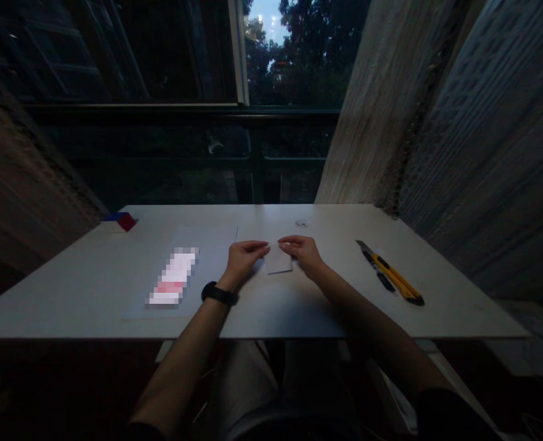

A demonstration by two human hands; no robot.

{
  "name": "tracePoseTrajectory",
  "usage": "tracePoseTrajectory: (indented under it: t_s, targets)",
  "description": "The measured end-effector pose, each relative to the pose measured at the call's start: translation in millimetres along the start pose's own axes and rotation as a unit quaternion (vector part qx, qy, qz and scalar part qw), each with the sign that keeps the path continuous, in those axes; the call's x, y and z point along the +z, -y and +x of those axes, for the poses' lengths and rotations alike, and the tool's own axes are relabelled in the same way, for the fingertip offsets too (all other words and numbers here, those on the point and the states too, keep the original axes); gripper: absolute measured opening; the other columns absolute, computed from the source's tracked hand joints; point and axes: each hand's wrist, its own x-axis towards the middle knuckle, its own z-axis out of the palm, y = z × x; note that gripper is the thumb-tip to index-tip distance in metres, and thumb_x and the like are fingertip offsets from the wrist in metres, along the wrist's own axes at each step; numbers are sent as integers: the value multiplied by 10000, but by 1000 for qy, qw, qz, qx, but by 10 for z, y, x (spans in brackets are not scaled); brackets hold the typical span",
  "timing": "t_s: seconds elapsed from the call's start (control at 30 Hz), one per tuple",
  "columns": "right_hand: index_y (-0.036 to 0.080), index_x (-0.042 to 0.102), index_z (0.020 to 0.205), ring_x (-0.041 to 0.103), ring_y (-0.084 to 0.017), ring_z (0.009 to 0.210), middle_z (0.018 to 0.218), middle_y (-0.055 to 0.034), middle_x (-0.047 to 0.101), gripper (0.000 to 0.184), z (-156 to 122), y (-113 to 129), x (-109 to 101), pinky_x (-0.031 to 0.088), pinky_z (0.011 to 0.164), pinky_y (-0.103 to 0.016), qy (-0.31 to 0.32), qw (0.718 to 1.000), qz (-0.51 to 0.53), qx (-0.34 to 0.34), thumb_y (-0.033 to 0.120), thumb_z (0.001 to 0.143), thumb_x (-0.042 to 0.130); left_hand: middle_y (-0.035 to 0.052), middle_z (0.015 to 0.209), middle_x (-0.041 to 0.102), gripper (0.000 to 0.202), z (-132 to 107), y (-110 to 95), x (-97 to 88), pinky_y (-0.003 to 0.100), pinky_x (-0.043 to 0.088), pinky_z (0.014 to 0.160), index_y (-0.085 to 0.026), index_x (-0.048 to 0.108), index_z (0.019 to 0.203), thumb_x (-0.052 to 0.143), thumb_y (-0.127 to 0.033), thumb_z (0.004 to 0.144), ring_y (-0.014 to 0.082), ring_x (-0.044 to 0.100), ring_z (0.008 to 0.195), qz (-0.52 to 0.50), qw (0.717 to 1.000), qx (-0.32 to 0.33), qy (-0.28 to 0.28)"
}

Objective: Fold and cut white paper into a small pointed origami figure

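A small white piece of paper (279, 260), roughly square, is in front of me at the middle of the table. My left hand (245, 258) pinches its upper left corner, thumb and fingers pressed together. At the upper right corner, my right hand (301, 251) has its fingers closed on the same paper. The lower edge of the paper shows a dark line of shadow against the tabletop. A black band circles my left wrist.
A lit, pixelated phone-like rectangle (172, 277) lies on a large white sheet (213, 245) at left. A yellow utility knife (397, 278) and a black pen (384, 280) lie right. A coloured cube (120, 222) sits far left; a small pale object (301, 223) lies behind my hands.
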Motion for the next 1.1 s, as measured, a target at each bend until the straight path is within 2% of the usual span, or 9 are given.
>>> tracePoseTrajectory:
  t_s: [0.1,0.2,0.27,0.37,0.47,0.73,0.97,1.1]
  targets:
    - [133,671,788,506,-99,494,530,22,572,356,-1,-5,-2,376,485,-225,4,1000,2,1,361,524,742,81,700,698,285,14,30,2,274,490,610,-130,719,770,743,-336,575,168,625,613,12,1000,4,-2]
    - [150,660,886,498,-91,475,486,54,526,415,-4,4,-2,381,477,-214,3,1000,5,1,341,529,749,81,700,697,282,34,69,-3,276,489,620,-136,720,767,743,-340,574,171,627,628,13,1000,7,-9]
    - [161,643,941,530,-105,504,517,48,552,459,0,10,-3,412,492,-223,2,1000,19,21,328,528,755,80,688,694,285,46,86,-9,276,486,617,-133,719,767,744,-341,573,169,623,621,11,1000,1,-15]
    - [130,649,796,560,-120,539,604,-6,613,352,16,7,-4,456,508,-246,-2,997,38,74,347,538,752,79,673,689,288,58,97,-18,273,483,609,-120,717,766,747,-329,570,160,613,599,3,1000,-12,-27]
    - [108,623,633,531,-105,490,575,-27,603,297,32,-9,-6,456,471,-241,-5,995,39,95,367,554,745,78,658,684,291,64,101,-22,269,481,603,-109,714,762,755,-314,561,150,604,581,-8,999,-29,-32]
    - [98,637,628,558,-126,508,573,-44,615,261,56,-28,-16,478,466,-246,-10,995,34,92,323,554,746,68,628,675,278,77,122,-19,260,473,581,-105,711,733,768,-291,534,135,588,549,-31,997,-60,-32]
    - [110,616,591,565,-126,513,567,-30,613,301,29,7,12,486,480,-246,-21,997,25,73,362,516,761,72,613,671,279,76,122,-14,256,466,568,-108,713,737,759,-304,545,137,586,540,-5,998,-39,-43]
    - [120,604,573,572,-131,516,557,-23,610,315,11,16,18,491,490,-249,-1,997,13,80,380,503,766,83,656,684,282,74,123,-20,263,474,585,-113,715,745,752,-317,554,150,602,575,1,999,-23,-44]
